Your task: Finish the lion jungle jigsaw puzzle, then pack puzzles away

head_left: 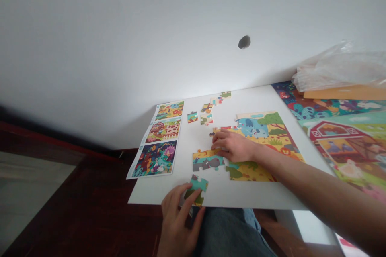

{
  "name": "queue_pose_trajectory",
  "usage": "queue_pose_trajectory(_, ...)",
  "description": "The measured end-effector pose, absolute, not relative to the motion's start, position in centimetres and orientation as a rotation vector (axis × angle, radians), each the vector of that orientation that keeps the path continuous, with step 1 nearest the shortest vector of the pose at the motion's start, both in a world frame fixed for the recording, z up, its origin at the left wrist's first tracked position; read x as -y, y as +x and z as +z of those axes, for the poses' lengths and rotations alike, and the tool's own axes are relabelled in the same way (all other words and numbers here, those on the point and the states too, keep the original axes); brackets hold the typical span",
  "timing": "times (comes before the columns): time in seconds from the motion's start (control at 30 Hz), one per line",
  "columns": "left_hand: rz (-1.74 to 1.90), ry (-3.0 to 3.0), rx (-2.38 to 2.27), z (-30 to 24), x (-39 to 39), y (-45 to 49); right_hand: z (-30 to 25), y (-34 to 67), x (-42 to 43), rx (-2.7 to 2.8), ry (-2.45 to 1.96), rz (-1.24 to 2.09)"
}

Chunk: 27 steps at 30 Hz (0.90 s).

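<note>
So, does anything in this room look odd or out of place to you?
One thing stands out: a dark oval spot on the white wall, above the jigsaw puzzle. It looks odd because it is the only blemish visible on that pale surface. I cannot tell whether it is a hole or a mark.

White wall with a dark round hole [244,41]; crumpled clear plastic bag [340,68] on flat orange card [346,93]; illustrated barn-scene picture [340,144] alongside; dark red wooden floor [84,180] below.

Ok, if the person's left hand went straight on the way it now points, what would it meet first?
Most likely the assembled puzzle section with the grey hippo, just beyond the jigsaw piece held by the left hand; only white board shows between them, though depth is unclear.
</note>
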State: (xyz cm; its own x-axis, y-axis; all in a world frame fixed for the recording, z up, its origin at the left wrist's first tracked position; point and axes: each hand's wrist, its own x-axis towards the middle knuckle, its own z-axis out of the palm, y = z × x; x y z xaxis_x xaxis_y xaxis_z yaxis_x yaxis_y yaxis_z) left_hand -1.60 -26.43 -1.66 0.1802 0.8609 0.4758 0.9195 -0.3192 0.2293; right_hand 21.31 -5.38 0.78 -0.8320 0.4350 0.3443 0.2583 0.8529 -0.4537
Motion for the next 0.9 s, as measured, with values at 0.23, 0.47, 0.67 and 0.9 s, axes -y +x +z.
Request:
queue_pose_trajectory(0.23, -0.866, -2.502, 1.663, -1.4, 26.1, -0.7, 0.9, 21.3, 5.4, 2.595, -0.517, 0.547)
queue_pose_trajectory(0.47, -0.767, -2.764, 1.519, -0.3, 25.1, -1.0, 1.0, 21.2, 5.5, 2.593, -0.526, 0.565)
queue_pose_trajectory(0.67, -0.743, -2.788, 1.574, 0.4, 25.0, -0.9, 0.9, 21.3, 5.5, 2.584, -0.525, 0.567)
queue_pose_trajectory(0.9, -0.719, -2.629, 1.669, 0.0, 24.7, 0.6, 0.9, 21.3, 5.5, 2.591, -0.519, 0.562)
